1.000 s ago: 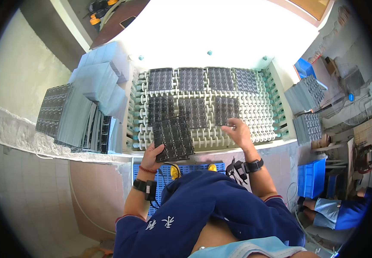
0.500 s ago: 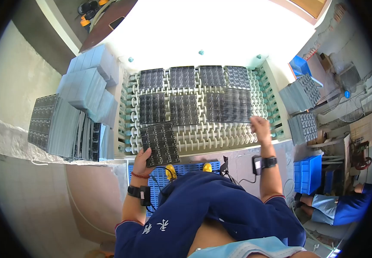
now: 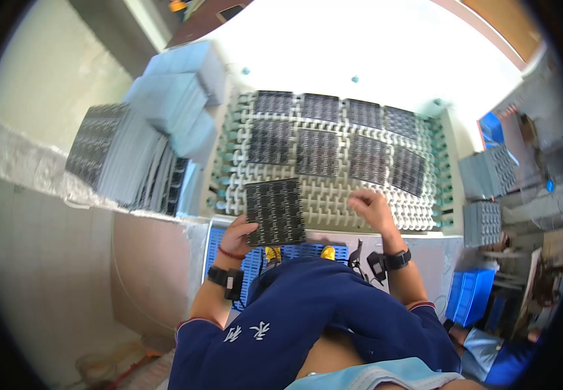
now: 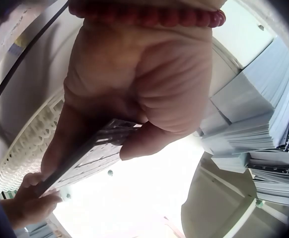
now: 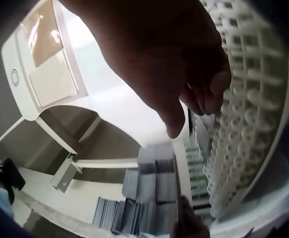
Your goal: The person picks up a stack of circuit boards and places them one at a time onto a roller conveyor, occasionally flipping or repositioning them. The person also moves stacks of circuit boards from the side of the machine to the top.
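My left hand (image 3: 235, 235) holds black printed circuit board panels (image 3: 275, 211) by their left edge, over the front of the roller conveyor. In the left wrist view the thumb lies on one face and the fingers are behind. My right hand (image 3: 374, 211), apart from the held panels, hovers over the front rollers (image 3: 324, 201), fingers loosely curled around nothing. Beyond both hands, several similar panels (image 3: 318, 151) lie flat in two rows on the conveyor. The right wrist view shows the held panels (image 5: 178, 183) edge-on beside the left hand (image 5: 193, 225).
Stacks of panels (image 3: 116, 153) stand on edge on the ledge at left, beside pale blue stacks (image 3: 171, 97). More panel stacks (image 3: 483, 221) are at right. A white machine cover (image 3: 359, 45) rises behind the conveyor. Below right is a blue crate (image 3: 470, 296), with another person (image 3: 489, 357) near it.
My right hand went to the right end of the front row, where another panel now lies, then came back left towards the left hand. The head view has shifted.
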A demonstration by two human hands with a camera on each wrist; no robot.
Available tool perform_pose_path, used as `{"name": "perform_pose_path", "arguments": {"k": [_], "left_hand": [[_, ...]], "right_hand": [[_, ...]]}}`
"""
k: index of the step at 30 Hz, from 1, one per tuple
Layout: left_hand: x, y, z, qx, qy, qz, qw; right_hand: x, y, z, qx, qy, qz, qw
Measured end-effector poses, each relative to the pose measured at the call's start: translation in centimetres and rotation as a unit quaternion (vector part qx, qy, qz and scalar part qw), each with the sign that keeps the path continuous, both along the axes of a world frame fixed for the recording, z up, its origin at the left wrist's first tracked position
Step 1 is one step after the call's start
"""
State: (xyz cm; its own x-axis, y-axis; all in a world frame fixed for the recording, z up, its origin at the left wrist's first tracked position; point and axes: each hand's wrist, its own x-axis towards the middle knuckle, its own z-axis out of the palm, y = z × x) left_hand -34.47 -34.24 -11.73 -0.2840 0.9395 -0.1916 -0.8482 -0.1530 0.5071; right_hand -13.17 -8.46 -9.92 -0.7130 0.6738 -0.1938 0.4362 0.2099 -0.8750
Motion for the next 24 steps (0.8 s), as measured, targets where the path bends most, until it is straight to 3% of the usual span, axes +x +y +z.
{"name": "perform_pose_path", "arguments": {"k": [1, 2, 4, 9, 12, 13, 15, 16, 18, 19, 21, 24], "left_hand": [[0.1, -0.1, 0.3, 0.013, -0.002, -0.030, 0.999], [0.2, -0.2, 0.3, 0.009, -0.001, -0.017, 1.000], [0.3, -0.5, -0.1, -0.021, 0.042, -0.020, 0.999], [0.2, -1.6, 0.3, -0.024, 0.041, -0.029, 0.998], [0.2, -2.2, 0.1, -0.037, 0.052, -0.020, 0.998], [0.2, -2.3, 0.0, -0.043, 0.052, -0.011, 0.998], [0.1, -2.6, -0.4, -0.051, 0.052, -0.001, 0.997], [0.0, -2.8, -0.7, -0.054, 0.056, 0.008, 0.997], [-0.2, -3.1, -0.8, -0.058, 0.060, 0.017, 0.996], [-0.3, -3.4, -0.6, -0.056, 0.045, 0.018, 0.997], [-0.8, -4.2, -0.5, -0.055, 0.031, 0.018, 0.998], [-1.3, -5.5, -0.6, -0.052, 0.002, 0.033, 0.998]], "right_hand": [[-1.5, -1.8, 0.4, -0.079, 0.025, 0.071, 0.994], [-2.7, -3.1, 0.6, -0.083, 0.025, 0.083, 0.993], [-4.6, -5.1, 0.9, -0.249, 0.053, 0.168, 0.952], [-6.7, -6.8, 0.5, -0.249, 0.013, 0.190, 0.950], [-7.2, -7.7, 1.1, -0.112, -0.028, 0.189, 0.975], [-7.3, -7.9, 1.2, -0.112, -0.028, 0.193, 0.974], [-7.4, -8.2, 1.2, 0.088, 0.009, 0.227, 0.970], [-7.5, -8.1, 1.5, 0.087, 0.009, 0.228, 0.970], [-7.4, -7.6, 2.0, -0.147, 0.035, 0.150, 0.977], [-6.9, -6.7, 1.2, -0.205, 0.072, 0.130, 0.967], [-6.0, -4.9, 0.1, -0.246, 0.136, 0.039, 0.959], [-4.8, -2.6, -2.0, -0.238, 0.145, -0.110, 0.954]]}}
